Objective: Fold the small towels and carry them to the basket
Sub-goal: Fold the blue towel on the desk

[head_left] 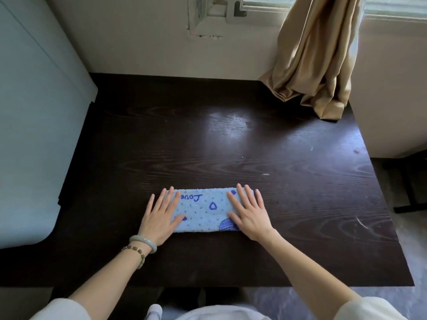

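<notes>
Towel (pixel 203 210) lies as a long strip, folded by the look of it, on the table (pixel 231 135), toward 6 o'clock from the middle. Its long axis runs straight from 9 to 3 o'clock across me.

From the head view (the only one I have), my left hand (pixel 159 215) sits flat on the 9 o'clock end. Its fingers are straight and spread toward 12, with the outer ones on the bare wood just beside the cloth, and it has hold of nothing. My right hand (pixel 248 213) lies the same way on the 3 o'clock end, palm down, fingers straight, pressing and not gripping.

Each hand is on its own end, so neither is nearer than the other. I judge the strip wants one more fold, end over end along that 9-to-3 line, and either hand could pinch its end and carry it across. No basket shows here. The curtain (pixel 316 54) drapes onto the table at 1 o'clock, well apart from the towel.
</notes>
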A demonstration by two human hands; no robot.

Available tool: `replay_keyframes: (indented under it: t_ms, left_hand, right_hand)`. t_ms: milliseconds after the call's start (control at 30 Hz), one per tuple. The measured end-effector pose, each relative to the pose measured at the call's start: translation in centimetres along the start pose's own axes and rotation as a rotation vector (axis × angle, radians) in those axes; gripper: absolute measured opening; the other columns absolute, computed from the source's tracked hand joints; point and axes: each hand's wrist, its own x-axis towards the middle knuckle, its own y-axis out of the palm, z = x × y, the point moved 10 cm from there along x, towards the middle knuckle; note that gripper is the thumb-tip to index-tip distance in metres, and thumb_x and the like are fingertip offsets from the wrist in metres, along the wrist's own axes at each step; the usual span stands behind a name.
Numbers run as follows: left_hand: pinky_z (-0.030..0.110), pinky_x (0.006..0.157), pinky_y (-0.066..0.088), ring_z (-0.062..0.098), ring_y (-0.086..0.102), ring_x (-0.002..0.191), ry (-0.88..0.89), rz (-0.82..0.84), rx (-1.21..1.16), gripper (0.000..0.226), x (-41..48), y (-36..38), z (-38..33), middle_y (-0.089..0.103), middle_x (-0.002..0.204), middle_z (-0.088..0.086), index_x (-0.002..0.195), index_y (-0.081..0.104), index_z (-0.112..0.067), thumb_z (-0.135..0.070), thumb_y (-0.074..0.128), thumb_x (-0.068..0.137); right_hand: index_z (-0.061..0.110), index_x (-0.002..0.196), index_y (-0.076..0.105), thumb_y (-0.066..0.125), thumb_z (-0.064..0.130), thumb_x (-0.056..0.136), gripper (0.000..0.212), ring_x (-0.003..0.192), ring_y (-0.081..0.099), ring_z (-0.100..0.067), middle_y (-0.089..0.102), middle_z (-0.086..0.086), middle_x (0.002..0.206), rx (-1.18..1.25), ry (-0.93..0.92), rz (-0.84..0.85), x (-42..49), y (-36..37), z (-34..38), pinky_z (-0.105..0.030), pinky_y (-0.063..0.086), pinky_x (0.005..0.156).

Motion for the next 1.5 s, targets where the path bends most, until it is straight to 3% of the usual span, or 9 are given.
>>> replay_keyframes:
  t_ms: [133,333,500,667,933,1100,1233,1367,1500]
  left_hand:
    - [0.032,0.116,-0.011,0.009,-0.009,0.144,0.042,-0.085,-0.079,0.081,0.2,-1.6,0.9,-0.008,0.155,-0.005,0.149,-0.006,-0.020,-0.064,-0.006,0.081]
    - [0.032,0.109,0.027,0.016,0.038,0.131,0.013,-0.127,-0.321,0.061,2.3,-5.3,0.4,0.041,0.142,-0.002,0.141,0.038,-0.018,-0.038,0.060,0.087]
    - [0.033,0.101,0.035,0.016,0.050,0.115,-0.135,-0.027,-0.333,0.051,3.7,-5.1,0.6,0.054,0.121,-0.003,0.123,0.048,-0.022,-0.033,0.069,0.078]
    - [0.034,0.099,0.037,0.019,0.051,0.112,-0.210,0.034,-0.265,0.040,3.8,-4.4,0.5,0.056,0.114,0.000,0.115,0.055,-0.020,-0.037,0.066,0.081]
    - [0.026,0.062,0.047,0.013,0.060,0.073,-0.098,-0.133,-0.853,0.023,1.7,-10.1,2.1,0.064,0.077,-0.004,0.080,0.059,-0.024,-0.008,0.071,0.068]
    - [0.027,0.088,0.029,0.013,0.055,0.086,0.144,-0.471,-0.436,0.032,0.1,-14.0,2.5,0.062,0.086,-0.010,0.087,0.069,-0.022,0.002,0.073,0.066]
    - [0.028,0.091,0.028,0.018,0.065,0.083,0.242,-0.394,-0.152,0.045,-1.9,-8.9,1.4,0.066,0.082,-0.008,0.077,0.071,-0.025,0.009,0.077,0.048]
    - [0.031,0.097,0.034,0.013,0.054,0.104,0.174,-0.268,-0.196,0.057,-4.0,-3.6,2.7,0.068,0.106,-0.004,0.098,0.074,-0.025,0.010,0.077,0.053]
    - [0.028,0.102,0.030,0.015,0.046,0.122,0.062,-0.292,-0.380,0.033,-4.4,-4.7,2.7,0.058,0.123,-0.003,0.110,0.070,-0.017,-0.002,0.063,0.082]
  right_hand:
    - [0.025,0.146,0.027,0.006,0.061,0.094,0.067,0.140,0.031,-0.031,0.035,-0.011,0.151,0.122,0.079,0.028,-0.5,-0.7,-2.6,-0.040,0.008,0.112]
    - [0.016,0.138,0.038,0.063,0.037,0.078,0.068,0.119,0.041,-0.029,0.046,-0.007,0.126,0.287,0.033,-0.005,2.3,-4.3,-1.5,-0.035,0.034,0.098]
    - [0.015,0.117,0.045,0.072,0.035,0.065,0.062,0.109,0.046,-0.027,0.051,-0.005,0.115,0.289,0.123,0.201,4.4,-3.2,-2.0,-0.036,0.037,0.089]
    - [0.011,0.081,0.050,0.076,0.032,0.067,0.036,0.076,0.050,-0.020,0.055,-0.003,0.086,0.312,0.106,0.346,4.3,-2.4,-1.5,-0.028,0.036,0.053]
    - [0.021,0.077,0.052,0.063,0.006,0.068,0.020,0.071,0.052,-0.016,0.058,0.001,0.075,0.679,0.059,0.016,2.7,-10.0,-2.3,-0.019,0.036,0.054]
    - [0.012,0.081,0.053,0.053,0.000,0.054,0.030,0.077,0.049,-0.025,0.058,-0.004,0.078,0.299,-0.242,-0.349,-0.4,-12.7,0.0,-0.030,0.032,0.063]
    - [0.015,0.081,0.050,0.062,0.002,0.039,0.046,0.078,0.053,-0.023,0.057,-0.002,0.086,0.050,-0.304,-0.234,-2.6,-6.3,2.0,-0.029,0.040,0.068]
    - [0.019,0.097,0.055,0.075,0.005,0.034,0.067,0.105,0.062,-0.028,0.061,-0.008,0.113,0.053,-0.245,-0.105,-5.9,-1.6,1.7,-0.034,0.053,0.082]
    - [0.013,0.083,0.064,0.071,-0.005,0.041,0.046,0.096,0.066,-0.033,0.065,-0.012,0.104,0.207,-0.153,-0.236,-5.8,-4.0,2.1,-0.040,0.053,0.082]
